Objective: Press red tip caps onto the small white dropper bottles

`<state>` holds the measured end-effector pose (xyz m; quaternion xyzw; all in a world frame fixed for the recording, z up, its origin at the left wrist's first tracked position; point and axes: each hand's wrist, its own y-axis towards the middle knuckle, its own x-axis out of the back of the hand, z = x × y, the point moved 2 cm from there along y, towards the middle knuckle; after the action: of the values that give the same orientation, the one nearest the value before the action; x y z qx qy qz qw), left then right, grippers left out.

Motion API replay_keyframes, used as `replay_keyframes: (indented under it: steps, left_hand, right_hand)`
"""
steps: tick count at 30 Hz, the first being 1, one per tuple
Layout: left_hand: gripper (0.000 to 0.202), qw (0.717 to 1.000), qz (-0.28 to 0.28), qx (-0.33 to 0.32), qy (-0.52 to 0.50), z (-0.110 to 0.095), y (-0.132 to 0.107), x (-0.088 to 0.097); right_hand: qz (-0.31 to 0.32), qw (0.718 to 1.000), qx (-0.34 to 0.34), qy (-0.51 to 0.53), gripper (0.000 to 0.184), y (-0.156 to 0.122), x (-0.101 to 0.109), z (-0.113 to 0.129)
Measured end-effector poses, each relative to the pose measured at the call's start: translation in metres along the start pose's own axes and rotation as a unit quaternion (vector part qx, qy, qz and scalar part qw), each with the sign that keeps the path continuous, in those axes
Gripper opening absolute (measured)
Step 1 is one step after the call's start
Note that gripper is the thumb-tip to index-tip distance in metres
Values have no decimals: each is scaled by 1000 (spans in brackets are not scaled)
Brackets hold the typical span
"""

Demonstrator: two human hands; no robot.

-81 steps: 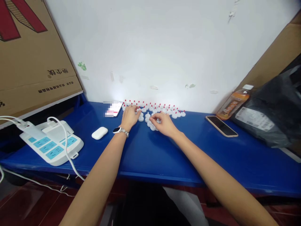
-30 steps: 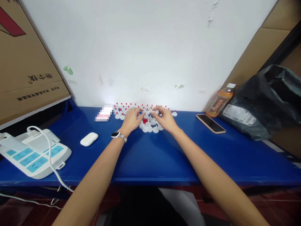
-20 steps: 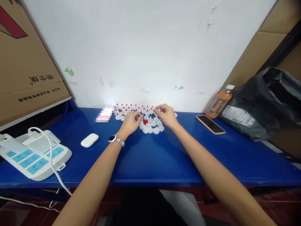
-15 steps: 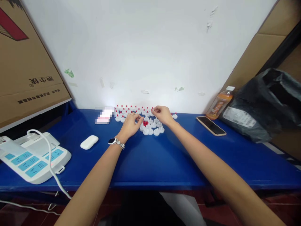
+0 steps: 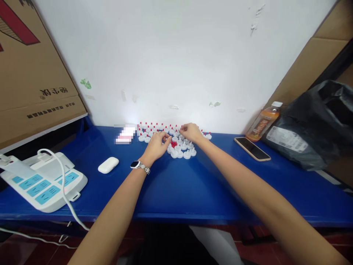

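Several small white caps with red tips (image 5: 154,128) stand in rows at the back of the blue table (image 5: 193,184), against the wall. In front of them lie several plain white caps (image 5: 182,152) around a little heap of red bits (image 5: 173,144). My left hand (image 5: 156,144), with a watch on the wrist, rests beside the red heap, its fingers pinched together. My right hand (image 5: 190,132) hovers over the white caps a little further back, fingers curled in a pinch. What either hand holds is too small to see.
A white power strip (image 5: 41,180) with cables lies at the left, a white earbud case (image 5: 108,165) near it. A phone (image 5: 252,148), an orange drink bottle (image 5: 263,123) and a black bag (image 5: 311,129) are on the right. A cardboard box (image 5: 33,66) leans at the left.
My left hand has slid right, to the red heap between the caps. My right hand has moved back toward the rows of red-tipped caps. The view has shifted slightly.
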<state>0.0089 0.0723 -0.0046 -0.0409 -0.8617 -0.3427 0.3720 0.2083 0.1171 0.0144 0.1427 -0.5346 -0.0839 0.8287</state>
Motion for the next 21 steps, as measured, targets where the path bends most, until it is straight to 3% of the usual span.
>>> replay_keyframes:
  steps: [7,11,15,21]
  left_hand:
    - [22,1000,-4,9,-8,-1,-2,3]
    - [21,1000,-5,9,-11,-3,-2,4]
    - [21,1000,-14,9,-23,-6,-2,6]
    - [19,999,-18,9,-42,-12,-3,9]
  right_hand:
    - [24,998,-20,-56,18,16,-14,16]
    - [-28,999,-1,-38,20,13,-12,18]
    - [-108,991,46,69,22,-6,2,18]
    - [-143,952,66,261,27,-54,16,18]
